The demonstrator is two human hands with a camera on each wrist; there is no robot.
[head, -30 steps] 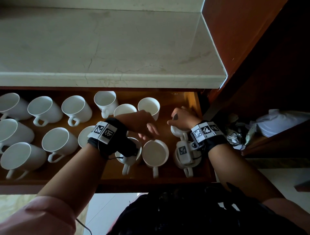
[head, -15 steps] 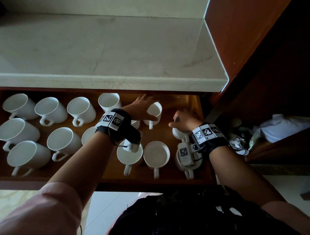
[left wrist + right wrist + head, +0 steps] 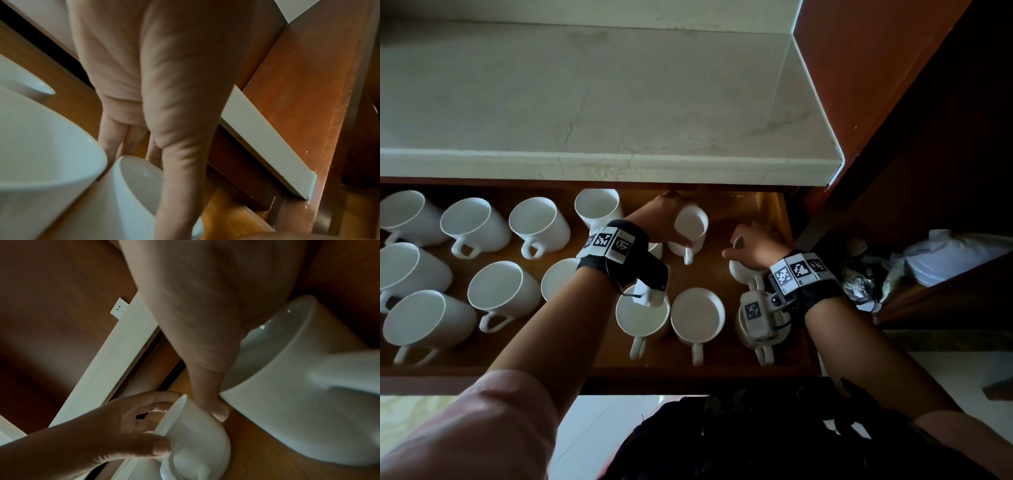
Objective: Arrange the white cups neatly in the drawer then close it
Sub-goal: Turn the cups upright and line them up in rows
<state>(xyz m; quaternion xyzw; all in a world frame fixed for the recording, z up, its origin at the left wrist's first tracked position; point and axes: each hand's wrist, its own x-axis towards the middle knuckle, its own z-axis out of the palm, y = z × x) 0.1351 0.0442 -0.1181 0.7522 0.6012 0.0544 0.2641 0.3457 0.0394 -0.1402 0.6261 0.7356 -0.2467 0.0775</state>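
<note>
The wooden drawer (image 3: 688, 375) stands open with several white cups in rows. At the back row my left hand (image 3: 667, 219) grips one white cup (image 3: 692, 226) by its rim, handle toward me. The left wrist view shows my left hand (image 3: 144, 164) with fingers behind this cup (image 3: 133, 203) and the thumb along its side. My right hand (image 3: 748, 245) is curled over the rim of another white cup (image 3: 739, 272) near the drawer's right wall. In the right wrist view my right hand (image 3: 205, 353) has its thumb outside that cup (image 3: 287, 394), beside the left-held cup (image 3: 195, 439).
A pale stone countertop (image 3: 585, 102) overhangs the drawer's back. Cups (image 3: 476, 226) fill the left side, and three cups (image 3: 698, 315) stand along the front right. A red-brown cabinet side (image 3: 893, 102) rises at right, with clutter (image 3: 859, 281) on a lower shelf.
My left hand reached from the middle of the drawer to the back row and took hold of a cup there. My right hand stayed on its cup.
</note>
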